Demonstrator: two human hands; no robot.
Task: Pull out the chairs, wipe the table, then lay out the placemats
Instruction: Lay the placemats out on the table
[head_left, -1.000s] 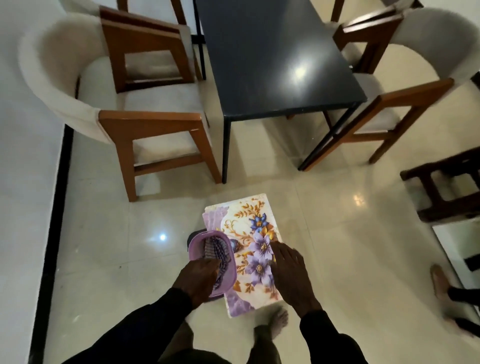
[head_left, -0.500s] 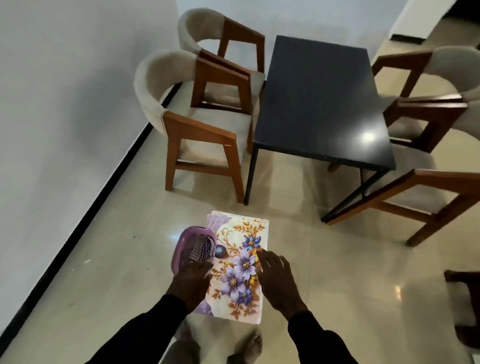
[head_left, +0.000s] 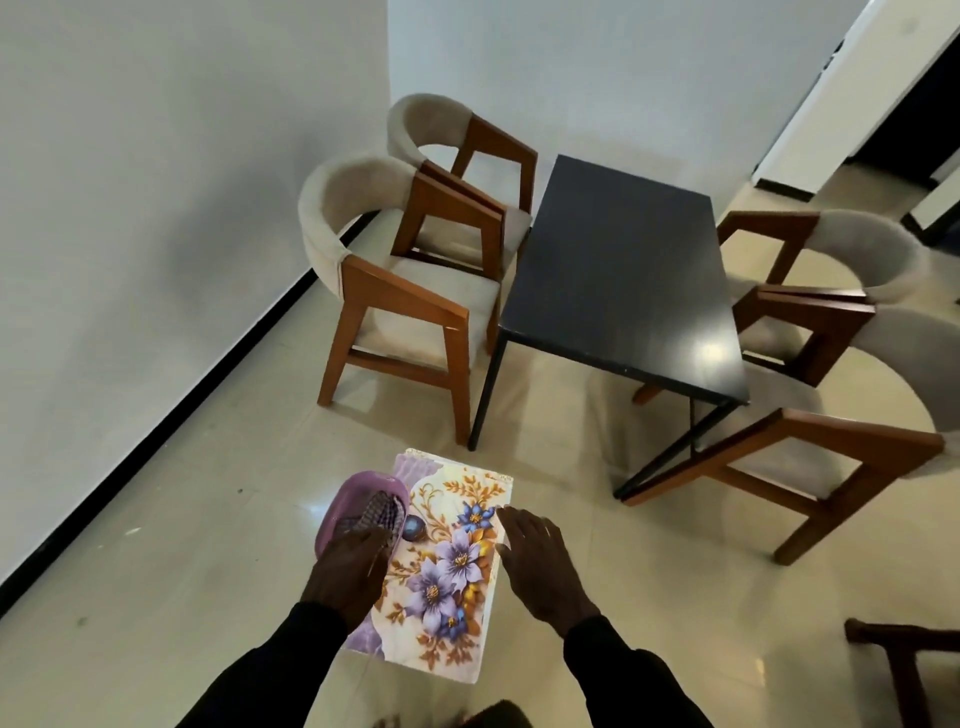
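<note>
A stack of floral placemats (head_left: 447, 561) is held flat in front of me, above the floor. On its left part sits a purple basket (head_left: 358, 491) with a checkered cloth (head_left: 376, 514) inside, and a small dark round object (head_left: 414, 529) lies beside it. My left hand (head_left: 345, 571) grips the basket's near rim and the stack's left edge. My right hand (head_left: 535, 561) lies at the stack's right edge, fingers straight, thumb touching it. The black table (head_left: 623, 270) stands ahead, its top bare.
Two cushioned wooden chairs (head_left: 395, 312) (head_left: 467, 156) stand against the table's left side, close to the white wall. Two more chairs (head_left: 831, 260) (head_left: 831, 457) stand at its right side. A dark wooden stool (head_left: 904, 660) is at the bottom right. A doorway opens at the top right.
The view has lifted and pulled back from the table, showing the whole table and wall. My right hand slid from the top of the placemats to their right edge.
</note>
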